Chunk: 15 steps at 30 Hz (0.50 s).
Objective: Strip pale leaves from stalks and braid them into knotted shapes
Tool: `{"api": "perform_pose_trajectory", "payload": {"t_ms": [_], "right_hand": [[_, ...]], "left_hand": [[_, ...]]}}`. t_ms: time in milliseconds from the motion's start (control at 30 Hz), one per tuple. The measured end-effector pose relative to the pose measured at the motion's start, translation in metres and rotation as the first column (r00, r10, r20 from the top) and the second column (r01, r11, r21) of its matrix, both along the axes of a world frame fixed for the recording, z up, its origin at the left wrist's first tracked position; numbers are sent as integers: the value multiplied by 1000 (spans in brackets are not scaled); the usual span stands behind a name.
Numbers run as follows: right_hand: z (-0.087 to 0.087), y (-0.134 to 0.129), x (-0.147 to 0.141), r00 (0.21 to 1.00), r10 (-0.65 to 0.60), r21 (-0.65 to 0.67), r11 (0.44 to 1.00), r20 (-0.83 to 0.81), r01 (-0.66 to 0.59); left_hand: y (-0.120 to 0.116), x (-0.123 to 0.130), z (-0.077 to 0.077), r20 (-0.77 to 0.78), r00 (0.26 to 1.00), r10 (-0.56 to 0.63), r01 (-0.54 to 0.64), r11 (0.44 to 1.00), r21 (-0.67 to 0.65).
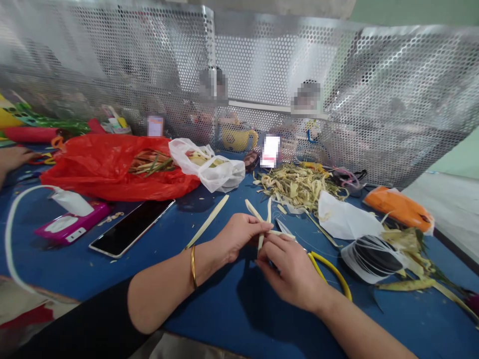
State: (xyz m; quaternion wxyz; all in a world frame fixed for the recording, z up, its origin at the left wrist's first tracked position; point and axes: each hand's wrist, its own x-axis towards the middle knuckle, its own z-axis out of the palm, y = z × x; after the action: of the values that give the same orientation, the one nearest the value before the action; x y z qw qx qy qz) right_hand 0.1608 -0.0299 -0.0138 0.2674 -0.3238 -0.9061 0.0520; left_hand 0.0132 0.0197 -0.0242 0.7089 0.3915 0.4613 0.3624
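Observation:
Close together over the blue table, my left hand point(241, 233) and my right hand point(286, 264) both pinch pale, flat leaf strips point(269, 209) that cross each other. The crossing point is partly hidden by my fingers. Strip ends stick up above my hands and one dips below them. Just past my right hand lie scissors point(331, 269) with yellow handles, their blades partly covered by it. Another pale leaf strip point(207, 222) rests on the table beyond my left wrist. Right of the scissors is a spool of clear line point(370, 259).
A red plastic bag point(93, 167) with dried strips, a white bag point(224, 172), a phone point(130, 229) and a purple power strip point(75, 227) lie left. Leaf scraps point(295, 184) pile before a perforated metal screen point(262, 60). Another person's hand point(17, 157) is at far left.

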Motion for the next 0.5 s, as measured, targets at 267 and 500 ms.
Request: {"api": "perform_pose_trajectory", "payload": {"t_ms": [267, 500], "right_hand": [[3, 2, 7, 991, -104, 85, 990, -87, 112], [-2, 14, 16, 922, -387, -40, 921, 23, 388]], "left_hand": [[0, -1, 7, 4, 1000, 31, -31, 999, 28], [2, -1, 12, -65, 998, 16, -13, 999, 47]]}}
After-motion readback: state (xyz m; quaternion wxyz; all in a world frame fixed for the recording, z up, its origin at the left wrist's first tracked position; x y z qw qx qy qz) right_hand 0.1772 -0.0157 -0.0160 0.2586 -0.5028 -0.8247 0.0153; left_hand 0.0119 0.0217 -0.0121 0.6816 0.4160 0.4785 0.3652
